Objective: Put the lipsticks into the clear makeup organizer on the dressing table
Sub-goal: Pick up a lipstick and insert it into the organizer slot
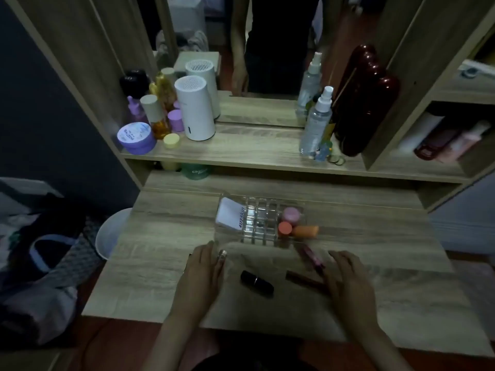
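Note:
The clear makeup organizer (261, 223) stands mid-table, with a grid of small cells in its middle. A white box sits in its left part, and pink and orange round items lie in its right part. My left hand (203, 274) is palm down just in front of its left corner, closed around a lipstick whose rose-gold end (222, 254) sticks out by the thumb. A black lipstick (256, 283) lies between my hands. My right hand (348, 282) hovers with fingers apart over the end of a brown tube (301, 280), and a pink tube (312, 254) lies by its fingertips.
The shelf above carries a white cylinder (195, 111), purple jars and bottles at left, and spray bottles (317, 121) and a dark red case (364, 103) at right, in front of a mirror. A white bin (109, 231) and bags sit left of the table.

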Action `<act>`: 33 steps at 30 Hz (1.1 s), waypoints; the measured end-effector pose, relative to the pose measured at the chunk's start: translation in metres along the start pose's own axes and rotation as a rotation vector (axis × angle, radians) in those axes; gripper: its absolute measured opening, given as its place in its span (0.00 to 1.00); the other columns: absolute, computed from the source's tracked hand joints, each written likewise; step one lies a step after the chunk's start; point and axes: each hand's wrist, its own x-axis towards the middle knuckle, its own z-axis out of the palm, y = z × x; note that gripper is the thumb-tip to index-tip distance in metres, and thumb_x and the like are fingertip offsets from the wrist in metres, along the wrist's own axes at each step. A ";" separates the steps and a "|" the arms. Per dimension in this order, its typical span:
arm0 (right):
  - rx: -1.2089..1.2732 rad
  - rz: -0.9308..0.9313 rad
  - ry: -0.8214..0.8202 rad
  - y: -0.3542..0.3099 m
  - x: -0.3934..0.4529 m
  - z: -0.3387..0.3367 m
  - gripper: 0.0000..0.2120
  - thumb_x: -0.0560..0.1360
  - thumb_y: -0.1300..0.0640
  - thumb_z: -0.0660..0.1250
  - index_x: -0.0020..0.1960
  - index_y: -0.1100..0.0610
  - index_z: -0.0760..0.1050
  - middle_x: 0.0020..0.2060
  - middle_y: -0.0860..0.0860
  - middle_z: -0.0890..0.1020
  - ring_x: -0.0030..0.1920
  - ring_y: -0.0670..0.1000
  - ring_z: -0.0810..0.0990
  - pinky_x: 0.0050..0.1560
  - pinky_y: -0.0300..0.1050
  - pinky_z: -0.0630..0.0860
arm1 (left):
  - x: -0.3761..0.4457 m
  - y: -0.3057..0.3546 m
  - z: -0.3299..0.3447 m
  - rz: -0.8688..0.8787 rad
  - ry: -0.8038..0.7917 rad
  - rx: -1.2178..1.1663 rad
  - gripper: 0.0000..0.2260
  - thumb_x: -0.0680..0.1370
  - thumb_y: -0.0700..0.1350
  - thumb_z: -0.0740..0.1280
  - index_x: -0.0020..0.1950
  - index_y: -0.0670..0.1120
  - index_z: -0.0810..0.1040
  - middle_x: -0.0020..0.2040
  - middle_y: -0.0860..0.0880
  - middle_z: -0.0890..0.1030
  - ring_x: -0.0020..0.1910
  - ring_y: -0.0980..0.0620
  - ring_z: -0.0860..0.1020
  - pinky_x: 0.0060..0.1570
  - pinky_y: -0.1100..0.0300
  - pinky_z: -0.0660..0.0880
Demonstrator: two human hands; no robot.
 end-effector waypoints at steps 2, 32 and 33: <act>-0.032 0.027 -0.011 0.000 0.002 -0.001 0.15 0.68 0.65 0.74 0.55 0.63 0.80 0.53 0.61 0.82 0.52 0.63 0.81 0.50 0.56 0.79 | 0.005 -0.003 0.002 0.041 0.028 0.010 0.16 0.77 0.44 0.65 0.63 0.40 0.71 0.58 0.41 0.76 0.57 0.43 0.76 0.53 0.51 0.77; 0.166 0.012 -0.110 -0.019 0.030 -0.042 0.10 0.64 0.71 0.75 0.41 0.60 0.81 0.34 0.49 0.78 0.31 0.48 0.76 0.36 0.33 0.66 | 0.056 0.007 -0.008 0.061 0.025 -0.141 0.05 0.73 0.43 0.69 0.48 0.47 0.78 0.43 0.51 0.82 0.39 0.57 0.78 0.39 0.63 0.77; 0.212 -0.006 -0.091 -0.026 0.035 -0.048 0.11 0.64 0.71 0.76 0.42 0.59 0.81 0.34 0.47 0.78 0.31 0.45 0.76 0.36 0.33 0.68 | 0.064 0.014 -0.013 0.102 0.055 -0.190 0.04 0.73 0.42 0.69 0.47 0.47 0.79 0.42 0.52 0.82 0.38 0.60 0.78 0.39 0.67 0.76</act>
